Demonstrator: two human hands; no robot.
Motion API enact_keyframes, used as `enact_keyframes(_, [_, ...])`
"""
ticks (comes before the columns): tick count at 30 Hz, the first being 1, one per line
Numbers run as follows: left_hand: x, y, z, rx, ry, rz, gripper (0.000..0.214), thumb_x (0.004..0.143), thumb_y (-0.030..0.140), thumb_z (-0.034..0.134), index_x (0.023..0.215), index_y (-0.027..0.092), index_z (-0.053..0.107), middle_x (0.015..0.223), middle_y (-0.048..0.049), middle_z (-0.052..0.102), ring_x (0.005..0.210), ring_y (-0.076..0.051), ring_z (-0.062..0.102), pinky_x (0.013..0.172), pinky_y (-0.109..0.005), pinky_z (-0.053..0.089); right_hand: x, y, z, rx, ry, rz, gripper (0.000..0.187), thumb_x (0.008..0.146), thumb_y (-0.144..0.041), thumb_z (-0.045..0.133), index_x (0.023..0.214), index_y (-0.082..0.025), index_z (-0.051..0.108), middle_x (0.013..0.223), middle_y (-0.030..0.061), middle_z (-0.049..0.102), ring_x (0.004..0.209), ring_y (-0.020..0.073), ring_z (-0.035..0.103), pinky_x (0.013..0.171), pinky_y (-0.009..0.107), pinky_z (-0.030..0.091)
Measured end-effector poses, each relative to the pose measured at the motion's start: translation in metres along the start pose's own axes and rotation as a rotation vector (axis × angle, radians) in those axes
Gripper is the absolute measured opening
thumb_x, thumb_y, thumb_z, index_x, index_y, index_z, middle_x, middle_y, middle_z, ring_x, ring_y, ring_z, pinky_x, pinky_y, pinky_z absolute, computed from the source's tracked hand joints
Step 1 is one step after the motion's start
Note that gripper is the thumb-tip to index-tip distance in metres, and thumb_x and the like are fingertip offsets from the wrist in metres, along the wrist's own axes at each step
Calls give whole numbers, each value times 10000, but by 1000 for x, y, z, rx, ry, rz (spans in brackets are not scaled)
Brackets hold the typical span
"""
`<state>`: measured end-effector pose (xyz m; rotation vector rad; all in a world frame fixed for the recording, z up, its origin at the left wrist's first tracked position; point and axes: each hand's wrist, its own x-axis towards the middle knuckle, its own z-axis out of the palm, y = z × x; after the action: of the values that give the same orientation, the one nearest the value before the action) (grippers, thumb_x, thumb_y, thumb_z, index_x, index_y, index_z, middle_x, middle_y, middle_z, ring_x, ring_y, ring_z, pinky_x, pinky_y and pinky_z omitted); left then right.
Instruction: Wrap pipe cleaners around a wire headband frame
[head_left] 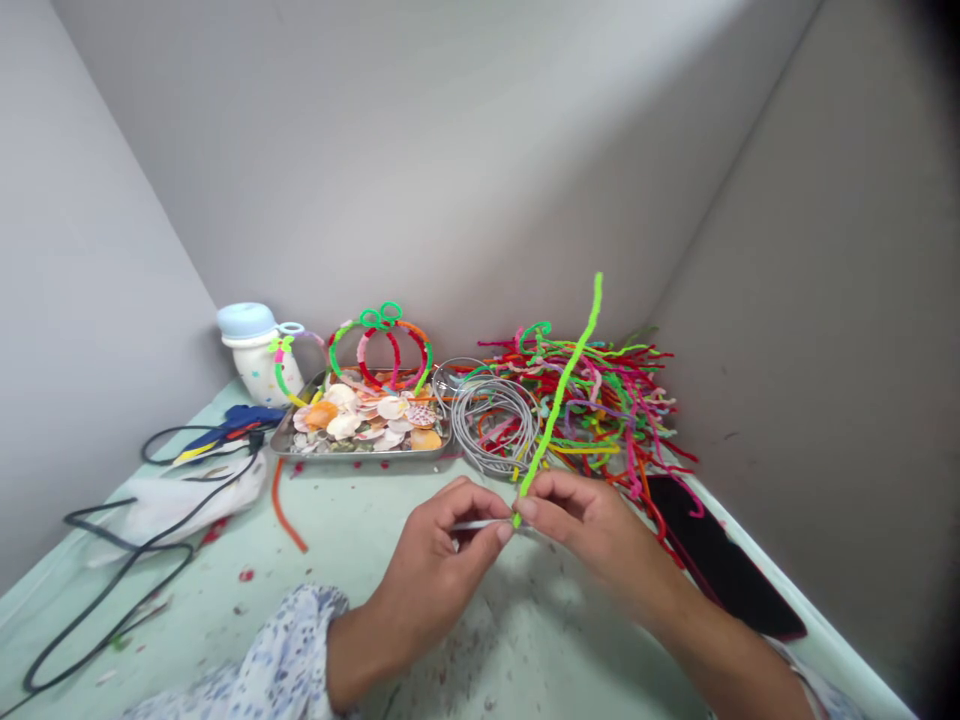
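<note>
Above the middle of the table my two hands meet, fingertips nearly touching. My left hand (442,560) pinches a thin grey-white wire (474,524) that runs across its fingers. In my right hand (581,515), thumb and forefinger close on the lower end of a bright green pipe cleaner (564,380), whose long free end points up and slightly right. Its short bottom end crosses the wire between the hands. Whether it is wrapped around the wire, I cannot tell. Just behind my hands lies a coil of grey wire (491,425).
A metal tray (360,455) of seashells (345,410) stands at the back, with pipe-cleaner hoops (379,345) on it. Many coloured pipe cleaners (600,400) pile up at right, beside a black phone (720,560). A white bottle (259,350), blue-handled pliers (240,425) and a black cable (112,590) are left.
</note>
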<state>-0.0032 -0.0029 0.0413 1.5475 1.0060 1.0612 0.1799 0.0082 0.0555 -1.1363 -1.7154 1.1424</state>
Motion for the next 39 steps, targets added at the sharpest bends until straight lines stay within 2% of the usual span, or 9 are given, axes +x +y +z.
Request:
enact_keyframes(7, [-1,0,-1,77,-16,54,129,863,288,614,840,169,658,800,-15,567,738,-147,551,668,-266,439,-2,-2,2,40,-8,13,254,862,-399,590,706,-198,583,644,-34,479,621,128,445,579,247,370])
enact_keyframes(14, [-5,0,-3,215,-31,201,119,887,246,579,810,174,634,755,-12,554,683,-136,522,628,-262,405,0,-3,4,125,-40,80,247,823,-400,607,690,-193,586,637,-29,494,617,130,452,589,252,378])
enact_keyframes(21, [-3,-1,-6,280,-58,308,81,883,189,569,842,170,635,764,-22,563,684,-138,525,620,-263,406,-1,-3,4,167,-72,72,248,826,-389,610,686,-186,589,646,-24,516,634,132,472,625,256,400])
enact_keyframes(29, [-1,4,-8,248,-54,212,84,875,232,598,850,180,660,786,-21,608,705,-140,553,650,-260,435,-2,-2,3,80,-42,-14,263,880,-404,576,725,-191,576,660,-23,509,637,131,468,600,249,406])
enact_keyframes(35, [1,9,-4,97,-43,26,107,842,272,631,848,169,656,797,-20,629,723,-145,577,655,-254,460,-5,1,8,61,26,-69,280,894,-445,553,767,-196,574,681,-20,508,651,137,473,600,253,403])
enact_keyframes(39, [2,11,-3,14,-42,-8,102,835,265,642,844,164,643,783,-11,628,708,-133,573,654,-243,462,-5,1,9,90,30,-66,269,890,-444,555,789,-196,577,709,-17,512,680,144,480,631,265,400])
